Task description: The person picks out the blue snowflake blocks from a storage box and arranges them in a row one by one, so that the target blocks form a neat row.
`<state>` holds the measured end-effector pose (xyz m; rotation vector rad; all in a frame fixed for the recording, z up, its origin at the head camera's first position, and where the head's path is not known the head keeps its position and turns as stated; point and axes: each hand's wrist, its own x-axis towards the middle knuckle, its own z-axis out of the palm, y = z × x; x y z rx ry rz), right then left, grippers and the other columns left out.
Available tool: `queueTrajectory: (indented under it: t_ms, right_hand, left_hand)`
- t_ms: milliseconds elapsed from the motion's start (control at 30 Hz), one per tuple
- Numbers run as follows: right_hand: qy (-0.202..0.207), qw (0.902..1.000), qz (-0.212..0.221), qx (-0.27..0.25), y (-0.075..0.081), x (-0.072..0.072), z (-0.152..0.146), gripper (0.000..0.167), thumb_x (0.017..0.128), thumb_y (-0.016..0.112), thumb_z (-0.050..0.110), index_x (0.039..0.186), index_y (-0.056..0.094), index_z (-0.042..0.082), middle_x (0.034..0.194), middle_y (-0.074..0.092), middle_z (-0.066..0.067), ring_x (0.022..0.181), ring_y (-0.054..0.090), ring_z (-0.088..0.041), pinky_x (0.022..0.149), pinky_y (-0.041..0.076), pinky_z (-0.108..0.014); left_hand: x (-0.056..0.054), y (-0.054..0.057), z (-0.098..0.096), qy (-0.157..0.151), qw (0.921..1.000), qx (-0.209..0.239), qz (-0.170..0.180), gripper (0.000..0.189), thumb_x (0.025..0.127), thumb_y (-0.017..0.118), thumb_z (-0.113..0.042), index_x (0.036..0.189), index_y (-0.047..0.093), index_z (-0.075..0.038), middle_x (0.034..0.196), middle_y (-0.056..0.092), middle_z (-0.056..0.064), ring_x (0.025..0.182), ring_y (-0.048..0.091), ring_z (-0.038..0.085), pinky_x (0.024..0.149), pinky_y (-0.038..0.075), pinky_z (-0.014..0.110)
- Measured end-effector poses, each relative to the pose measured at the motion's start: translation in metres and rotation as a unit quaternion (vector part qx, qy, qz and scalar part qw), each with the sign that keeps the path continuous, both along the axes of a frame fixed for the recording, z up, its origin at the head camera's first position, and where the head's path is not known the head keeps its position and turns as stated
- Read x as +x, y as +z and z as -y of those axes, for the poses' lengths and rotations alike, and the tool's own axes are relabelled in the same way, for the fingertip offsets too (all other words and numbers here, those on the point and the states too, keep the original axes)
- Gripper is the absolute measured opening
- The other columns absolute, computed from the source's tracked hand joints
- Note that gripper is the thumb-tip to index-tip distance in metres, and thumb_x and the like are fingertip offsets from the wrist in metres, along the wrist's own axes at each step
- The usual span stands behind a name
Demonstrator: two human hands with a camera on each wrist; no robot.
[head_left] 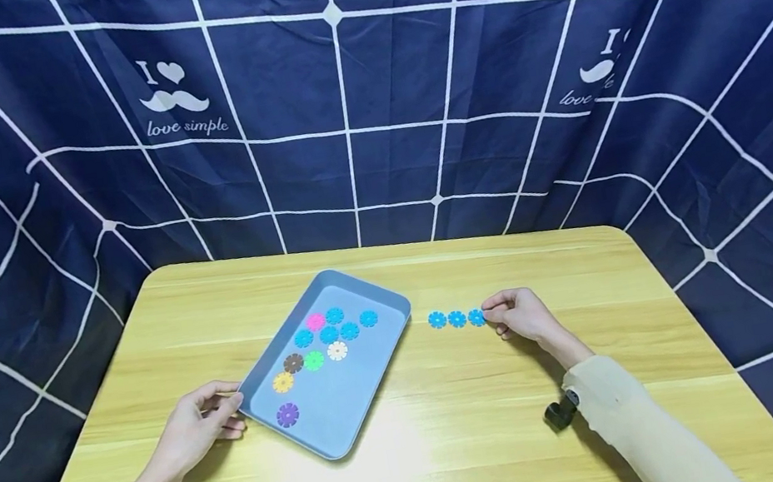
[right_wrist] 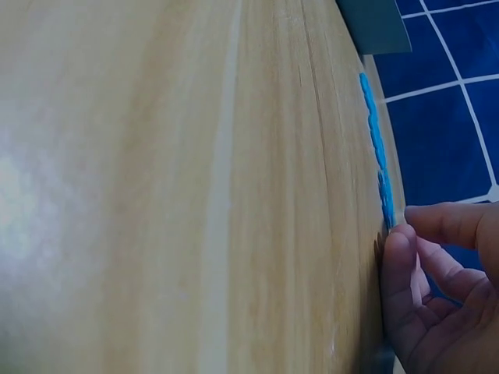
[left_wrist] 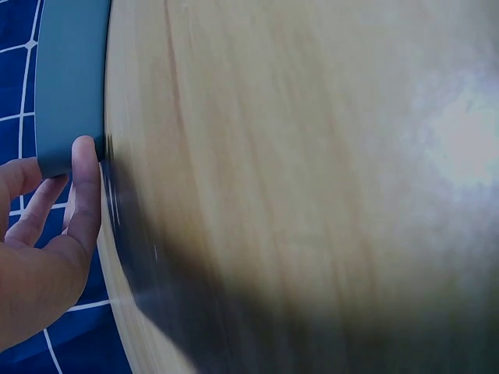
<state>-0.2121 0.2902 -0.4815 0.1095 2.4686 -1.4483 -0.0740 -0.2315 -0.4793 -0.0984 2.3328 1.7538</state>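
Hands well apart, both occupied. Left hand (head_left: 203, 422) has thumb and fingers clamped on the left corner of the grey-blue rectangular tray (head_left: 340, 404); I can't tell if that corner is lifted. Right hand (head_left: 520, 314) pinches the right end of a row of three blue notched discs (head_left: 456, 319), thumb and forefinger on the last one's edge. Row runs left to right on the table, just beside the tray's right corner. Discs sit edge to edge; can't tell if the slots interlock.

Other pieces lie inside the tray. Five more blue discs (head_left: 329, 335) are spread over its far half, with a pink disc (head_left: 315, 321) just beside them. Nearer in: brown disc (head_left: 293, 363), green disc (head_left: 313, 360) and cream disc (head_left: 337, 351) in a rough line, orange disc (head_left: 283, 382) just below the brown. Purple disc (head_left: 288, 415) is off on its own, toward the near end.

Tray sits askew on a light wood-grain table (head_left: 472, 396), glare in front of it. Pale right sleeve (head_left: 634, 412), black device (head_left: 561, 413) at the cuff. Navy curtain (head_left: 299, 170) with white grid lines behind and on both sides, "love simple" printed under a moustache
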Motion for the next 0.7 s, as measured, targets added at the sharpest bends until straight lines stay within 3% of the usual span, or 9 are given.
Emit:
queueTrajectory:
  t_ms: [300, 533, 700]
  right_hand:
    - [0.01, 0.9997, -0.022, 0.006, 0.005, 0.007, 0.002, 0.026, 0.099, 0.07, 0.006, 0.118, 0.067, -0.011, 0.085, 0.072, -0.004, 0.064, 0.062, -0.012, 0.056, 0.06, -0.022]
    - [0.047, 0.9981, -0.04, 0.003, 0.012, 0.016, 0.013, 0.027, 0.098, 0.071, 0.007, 0.118, 0.068, -0.011, 0.085, 0.071, -0.007, 0.067, 0.062, -0.012, 0.058, 0.058, -0.022]
    - [0.077, 0.995, -0.064, 0.007, 0.02, 0.02, 0.026, 0.027, 0.098, 0.071, 0.007, 0.118, 0.069, -0.011, 0.092, 0.072, -0.017, 0.067, 0.065, -0.015, 0.057, 0.06, -0.025]
  left_hand:
    - [-0.001, -0.002, 0.001, -0.003, 1.0, -0.004, 0.001, 0.04, 0.107, 0.059, -0.005, 0.138, 0.053, 0.018, 0.092, 0.069, 0.012, 0.074, 0.072, 0.012, 0.072, 0.07, 0.028]
    - [0.0, -0.004, 0.003, -0.005, 0.9999, -0.012, 0.005, 0.039, 0.107, 0.058, -0.007, 0.138, 0.053, 0.017, 0.093, 0.07, 0.013, 0.075, 0.072, 0.012, 0.072, 0.07, 0.027]
    - [0.0, -0.005, 0.003, -0.006, 0.9999, -0.011, 0.005, 0.04, 0.107, 0.058, -0.007, 0.139, 0.053, 0.017, 0.093, 0.07, 0.012, 0.075, 0.072, 0.011, 0.072, 0.07, 0.027]
